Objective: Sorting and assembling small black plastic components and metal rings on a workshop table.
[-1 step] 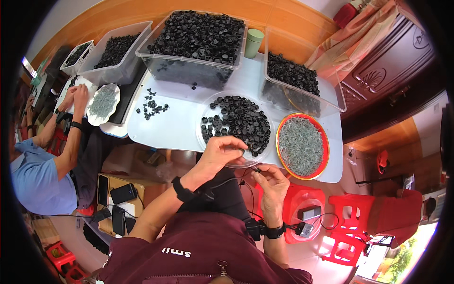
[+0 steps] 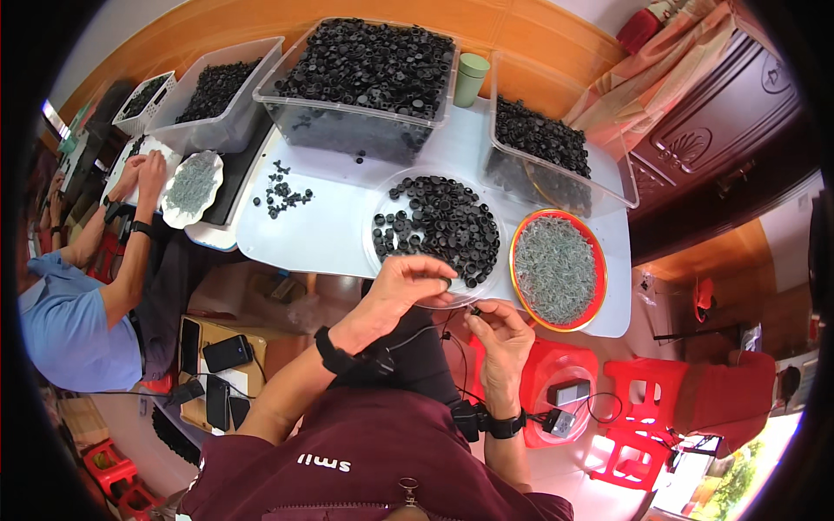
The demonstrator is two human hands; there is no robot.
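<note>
My left hand point(image 2: 401, 291) is closed in a pinch at the near rim of a clear round tray point(image 2: 372, 247). Between its fingertips shows the edge of a small black cap point(image 2: 446, 282). Just right of and below it, my right hand point(image 2: 500, 337) pinches a small dark piece point(image 2: 474, 311) between thumb and forefinger; its exact kind is too small to make out. The two hands are close but apart. Loose black caps point(image 2: 456, 230) fill most of the tray. To its right stands a red-rimmed bowl point(image 2: 601, 278) heaped with small screw-like clear or grey pieces point(image 2: 556, 269).
Clear bins of black parts point(image 2: 356, 130), point(image 2: 539, 143) line the table's back, with a green cup point(image 2: 470, 80) between. A few black pieces point(image 2: 282, 193) lie on the white table point(image 2: 330, 234). At left a co-worker point(image 2: 82, 326) handles parts beside a white dish point(image 2: 193, 189). Red stools point(image 2: 638, 391) stand right.
</note>
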